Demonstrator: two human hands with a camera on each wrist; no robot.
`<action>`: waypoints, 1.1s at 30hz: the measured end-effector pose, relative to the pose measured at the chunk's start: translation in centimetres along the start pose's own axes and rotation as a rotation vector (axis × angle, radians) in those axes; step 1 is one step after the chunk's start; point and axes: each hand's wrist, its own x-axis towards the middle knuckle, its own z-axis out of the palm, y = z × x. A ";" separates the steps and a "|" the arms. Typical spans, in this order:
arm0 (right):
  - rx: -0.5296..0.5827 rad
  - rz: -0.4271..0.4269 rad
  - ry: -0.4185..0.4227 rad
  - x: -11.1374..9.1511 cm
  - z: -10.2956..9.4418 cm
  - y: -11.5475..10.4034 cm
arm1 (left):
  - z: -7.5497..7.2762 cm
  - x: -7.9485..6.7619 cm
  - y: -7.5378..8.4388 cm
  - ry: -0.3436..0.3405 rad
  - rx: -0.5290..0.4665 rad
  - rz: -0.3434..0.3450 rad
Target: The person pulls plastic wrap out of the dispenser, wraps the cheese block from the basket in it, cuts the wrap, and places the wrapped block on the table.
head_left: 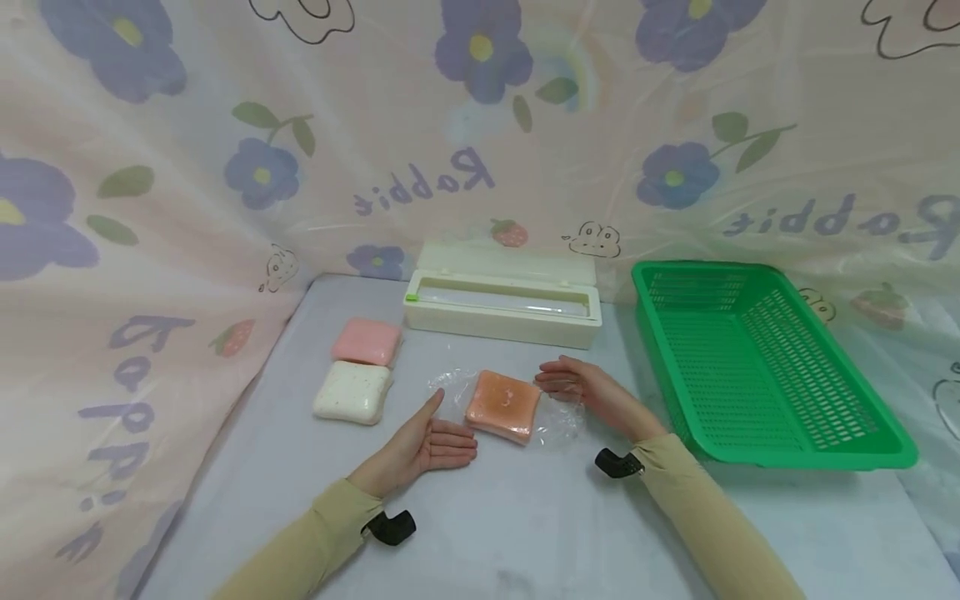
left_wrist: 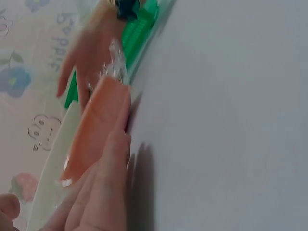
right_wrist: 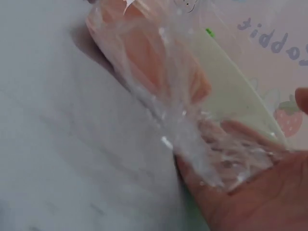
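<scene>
An orange rounded-square block [head_left: 503, 405], soap-like in shape, lies on the table with clear plastic film [head_left: 558, 423] spreading loosely from its left and right sides. My left hand [head_left: 422, 444] is beside its near left corner, palm turned inward, fingers straight and fingertips right at the block's edge. In the left wrist view those fingers [left_wrist: 108, 187] overlap the block's side. On the other side, my right hand [head_left: 592, 390] has its fingers extended toward the block. Crumpled film [right_wrist: 192, 144] lies across the right fingers in the right wrist view.
A pink block [head_left: 367, 341] and a white block [head_left: 352, 392] sit at the left. Behind stands a cream cling film dispenser [head_left: 502, 323] with its lid up. A green plastic basket [head_left: 675, 400] occupies the right side. Patterned cloth [head_left: 420, 125] hangs behind and at the left.
</scene>
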 end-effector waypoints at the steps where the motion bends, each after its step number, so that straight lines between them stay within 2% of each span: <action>1: -0.001 0.014 -0.013 0.2 0.0 0.1 | 0.4 0.1 -0.1 -0.016 -0.015 0.012; 5: 0.014 0.033 -0.062 -0.1 0.2 0.4 | 1.1 0.2 0.0 -0.015 -0.025 0.053; 9: 0.080 0.022 -0.091 -1.5 0.8 0.9 | 0.8 0.6 0.3 0.015 -0.013 0.079; 15: 0.186 -0.004 -0.125 -3.7 2.5 1.7 | 0.5 1.4 1.3 0.010 -0.027 0.120; 18: 0.151 -0.012 -0.143 -4.5 3.4 1.9 | 0.4 2.0 2.0 0.017 -0.041 0.128; 20: 0.089 -0.037 -0.131 -5.0 3.9 1.9 | 0.4 2.3 2.3 0.023 -0.036 0.127; 23: -0.129 -0.164 -0.061 -5.7 4.2 1.8 | 0.2 2.8 2.8 0.028 -0.001 0.110; 26: -0.498 -0.361 0.033 -6.3 4.3 1.6 | 0.0 3.4 3.2 0.025 0.068 0.091; 28: -0.765 -0.481 0.061 -6.7 4.5 1.3 | -0.2 3.7 3.5 0.018 0.120 0.076; 30: -0.986 -0.575 0.035 -6.8 4.9 1.0 | -0.2 4.1 3.7 0.007 0.168 0.065; 33: -1.252 -0.682 -0.059 -6.8 5.9 0.7 | -0.1 4.6 4.0 -0.018 0.246 0.068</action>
